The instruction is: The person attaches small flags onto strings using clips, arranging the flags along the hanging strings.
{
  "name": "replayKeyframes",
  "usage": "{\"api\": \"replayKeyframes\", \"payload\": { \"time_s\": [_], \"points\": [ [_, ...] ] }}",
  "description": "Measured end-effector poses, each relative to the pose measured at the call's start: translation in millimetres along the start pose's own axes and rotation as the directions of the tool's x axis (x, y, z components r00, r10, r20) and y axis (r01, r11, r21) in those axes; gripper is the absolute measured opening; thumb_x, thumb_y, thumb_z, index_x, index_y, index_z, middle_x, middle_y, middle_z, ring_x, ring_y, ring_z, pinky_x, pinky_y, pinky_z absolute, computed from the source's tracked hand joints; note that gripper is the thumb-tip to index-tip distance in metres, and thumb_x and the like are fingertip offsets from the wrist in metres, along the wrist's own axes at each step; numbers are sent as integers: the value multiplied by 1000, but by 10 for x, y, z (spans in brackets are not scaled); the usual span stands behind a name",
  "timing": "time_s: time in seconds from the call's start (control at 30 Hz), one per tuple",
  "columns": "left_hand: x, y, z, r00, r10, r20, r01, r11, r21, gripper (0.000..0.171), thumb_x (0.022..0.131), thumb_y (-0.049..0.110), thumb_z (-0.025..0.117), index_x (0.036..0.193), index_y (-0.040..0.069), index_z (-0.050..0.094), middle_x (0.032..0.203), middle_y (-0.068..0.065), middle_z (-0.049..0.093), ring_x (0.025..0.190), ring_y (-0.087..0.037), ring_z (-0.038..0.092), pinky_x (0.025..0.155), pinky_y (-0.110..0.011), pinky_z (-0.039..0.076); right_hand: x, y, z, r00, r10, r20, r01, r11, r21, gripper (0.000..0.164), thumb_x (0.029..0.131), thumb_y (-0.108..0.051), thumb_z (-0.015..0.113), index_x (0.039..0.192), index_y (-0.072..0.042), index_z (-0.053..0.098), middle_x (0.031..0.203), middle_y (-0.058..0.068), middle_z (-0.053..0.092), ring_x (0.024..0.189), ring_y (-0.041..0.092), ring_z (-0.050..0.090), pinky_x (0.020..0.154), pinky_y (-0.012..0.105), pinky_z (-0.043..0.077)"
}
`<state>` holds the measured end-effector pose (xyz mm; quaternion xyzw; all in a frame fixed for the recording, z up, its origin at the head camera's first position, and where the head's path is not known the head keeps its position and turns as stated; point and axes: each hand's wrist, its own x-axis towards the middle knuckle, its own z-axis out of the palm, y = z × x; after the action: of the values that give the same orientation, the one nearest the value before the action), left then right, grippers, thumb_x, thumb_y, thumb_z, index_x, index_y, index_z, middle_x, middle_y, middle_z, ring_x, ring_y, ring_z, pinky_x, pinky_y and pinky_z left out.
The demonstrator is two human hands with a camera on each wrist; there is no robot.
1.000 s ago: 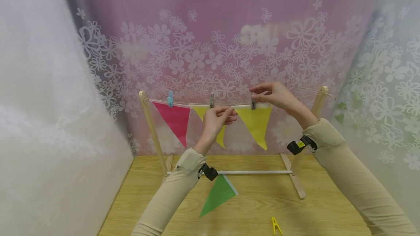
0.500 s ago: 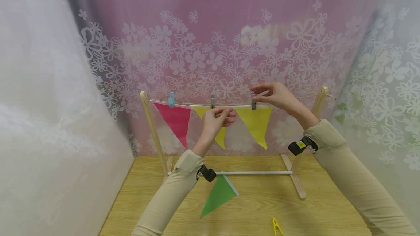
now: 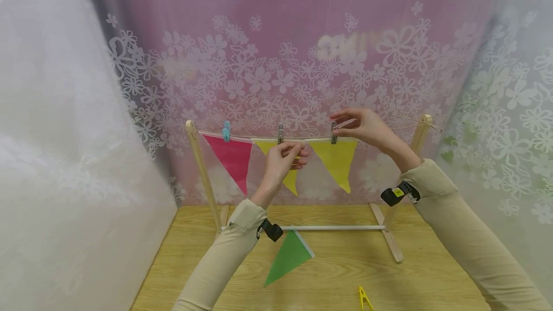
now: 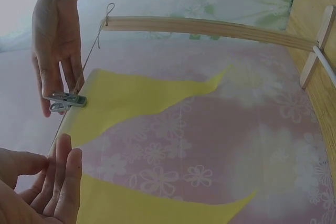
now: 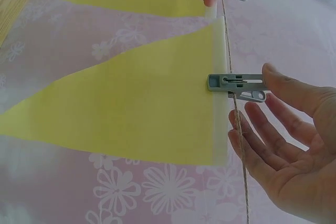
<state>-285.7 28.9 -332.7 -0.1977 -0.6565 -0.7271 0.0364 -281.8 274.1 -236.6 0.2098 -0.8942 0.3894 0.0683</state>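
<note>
My right hand point(image 3: 367, 126) holds a grey clothespin point(image 5: 236, 83) by its handle ends between thumb and index finger. Its jaws sit over the string point(image 5: 240, 145) and the white top band of a yellow pennant point(image 3: 334, 160), which hangs point down. To the left, my left hand point(image 3: 282, 160) pinches the string between thumb and index finger; whether a pennant corner is in the pinch, I cannot tell. It partly covers a second yellow pennant point(image 4: 157, 205), held by another grey clothespin point(image 3: 280, 132). A pink pennant point(image 3: 233, 157) hangs at the left under a light blue clothespin point(image 3: 226, 131).
The string spans a wooden stand with a left post point(image 3: 200, 172) and right post point(image 3: 419, 133), joined low by a white rod point(image 3: 337, 228). A green pennant point(image 3: 287, 258) and a yellow clothespin point(image 3: 365, 298) lie on the wood-grain table point(image 3: 216, 277). Flowered curtains surround it.
Both hands keep almost the same place and hold. My left hand has drifted very slightly left, and the right-hand pennant's lower tip has risen a little.
</note>
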Motion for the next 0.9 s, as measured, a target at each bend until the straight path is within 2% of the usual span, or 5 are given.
{"api": "replayKeyframes", "payload": {
  "time_s": [0.37, 0.47, 0.63, 0.77, 0.9],
  "points": [
    [-62, -8, 11, 998, 67, 11, -68, 992, 110, 25, 103, 20, 62, 116, 2, 73, 101, -18, 76, 79, -22, 76, 75, -40, 63, -123, 21, -56, 998, 10, -67, -8, 1000, 24, 49, 98, -26, 70, 143, -9, 57, 141, 19, 57, 123, 39, 59, 102, 59, 49],
    [-103, -17, 13, 994, 111, 20, -113, 977, 180, 25, 103, 22, 63, 114, 2, 74, 99, -15, 77, 81, -24, 76, 75, -40, 63, -222, 37, -73, 989, -13, -146, 12, 1000, -4, 46, 99, -28, 69, 141, -11, 59, 139, 15, 61, 121, 33, 61, 101, 48, 53],
    [-192, -44, -6, 980, 198, 28, -198, 936, 291, 22, 102, 23, 65, 110, 5, 75, 96, -8, 78, 81, -20, 75, 71, -32, 63, -430, 92, -87, 942, -115, -315, 116, 993, -17, 36, 98, -18, 70, 132, -8, 66, 126, 9, 68, 107, 6, 65, 90, 12, 51],
    [-263, -98, -43, 965, 261, 37, -258, 906, 335, 19, 101, 23, 65, 108, 9, 76, 95, -5, 78, 81, -17, 74, 72, -27, 62, -590, 190, -80, 889, -193, -415, 205, 979, -16, 29, 96, -8, 71, 125, -1, 69, 116, -3, 72, 99, -5, 65, 87, 7, 50],
    [-334, -184, -76, 955, 291, 51, -288, 882, 373, 19, 102, 25, 65, 108, 11, 75, 95, -1, 78, 82, -11, 73, 76, -27, 61, -769, 291, -37, 862, -213, -459, 238, 971, -5, 25, 96, -1, 68, 121, 2, 70, 111, -14, 71, 99, -3, 67, 86, 8, 51]
  ]
}}
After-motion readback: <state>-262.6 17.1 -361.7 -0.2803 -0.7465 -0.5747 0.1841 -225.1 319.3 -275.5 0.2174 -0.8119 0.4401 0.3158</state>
